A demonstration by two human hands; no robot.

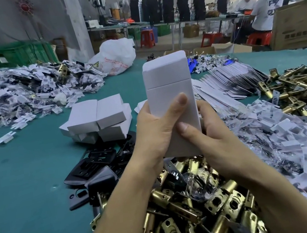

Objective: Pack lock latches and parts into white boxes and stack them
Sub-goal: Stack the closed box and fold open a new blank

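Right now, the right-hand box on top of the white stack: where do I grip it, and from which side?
From above, pinching its near face and far edge. The box lies flat, and its left side seems to butt against the neighbouring box, so that side offers no gap; near and far faces look free.

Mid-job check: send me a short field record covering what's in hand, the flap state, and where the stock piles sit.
held item: white box, upright, top flap open
left hand: grips the box's left side, thumb on its front
right hand: grips the lower right, thumb on its front
box contents: cannot tell
stack of closed boxes: on the green table, left of the hands
brass latches: pile under the hands
black plates: between the stack and the latches
flat cartons: fanned row right of the held box
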